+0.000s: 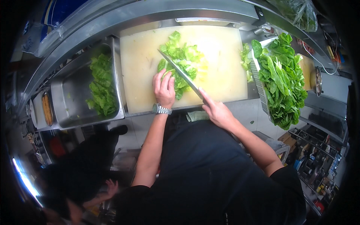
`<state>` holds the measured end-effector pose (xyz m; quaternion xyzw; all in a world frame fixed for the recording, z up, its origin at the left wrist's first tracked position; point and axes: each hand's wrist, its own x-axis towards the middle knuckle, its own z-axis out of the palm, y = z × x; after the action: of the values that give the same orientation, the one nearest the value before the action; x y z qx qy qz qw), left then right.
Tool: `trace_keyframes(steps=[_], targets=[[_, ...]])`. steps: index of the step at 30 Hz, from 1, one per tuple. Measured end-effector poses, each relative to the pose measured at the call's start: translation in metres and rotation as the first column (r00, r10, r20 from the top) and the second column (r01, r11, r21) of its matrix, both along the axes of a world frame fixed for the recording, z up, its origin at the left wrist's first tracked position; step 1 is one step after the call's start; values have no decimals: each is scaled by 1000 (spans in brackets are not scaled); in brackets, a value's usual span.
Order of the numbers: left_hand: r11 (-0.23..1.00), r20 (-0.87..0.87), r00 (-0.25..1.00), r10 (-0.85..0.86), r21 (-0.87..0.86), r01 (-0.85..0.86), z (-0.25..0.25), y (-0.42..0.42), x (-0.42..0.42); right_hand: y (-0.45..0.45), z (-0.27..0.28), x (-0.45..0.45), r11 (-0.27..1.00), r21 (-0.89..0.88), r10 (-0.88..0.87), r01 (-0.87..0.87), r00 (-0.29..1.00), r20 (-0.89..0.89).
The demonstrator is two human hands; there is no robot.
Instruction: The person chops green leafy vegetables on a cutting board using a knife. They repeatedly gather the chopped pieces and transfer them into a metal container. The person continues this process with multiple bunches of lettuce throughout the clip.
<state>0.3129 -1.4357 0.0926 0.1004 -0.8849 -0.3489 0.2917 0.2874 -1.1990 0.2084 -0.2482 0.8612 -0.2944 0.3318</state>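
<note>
My right hand (218, 111) grips a kitchen knife (181, 73), its forefinger stretched along the blade's spine. The blade slants up and left across cut green lettuce (184, 56) on a white cutting board (225, 70). My left hand (164, 88), with a metal watch at the wrist, rests on the lettuce at the near left of the blade, its fingers bent. Whether its fingers hold any leaves fast cannot be told. Paler yellow pieces lie to the right of the blade.
A deep steel pan (76, 104) holding cut lettuce (102, 84) stands left of the board. On the right, a white plastic basket (258, 80) is heaped with whole lettuce leaves (281, 78). A steel shelf edge (174, 12) runs beyond the board. Another person's hand (112, 188) shows at the lower left.
</note>
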Motion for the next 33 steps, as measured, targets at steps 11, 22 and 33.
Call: trace_keyframes(steps=[11,22,33], targets=[[994,99,989,-108,37,105,6,-3,9,-1,34,-9,998,51,-40,39,999,17],[990,26,1000,9,143,-13,8,0,-1,10,21,4,989,112,108,-99,991,-79],[998,133,991,-16,55,9,10,1,-3,-25,47,-6,916,379,113,-135,990,79]])
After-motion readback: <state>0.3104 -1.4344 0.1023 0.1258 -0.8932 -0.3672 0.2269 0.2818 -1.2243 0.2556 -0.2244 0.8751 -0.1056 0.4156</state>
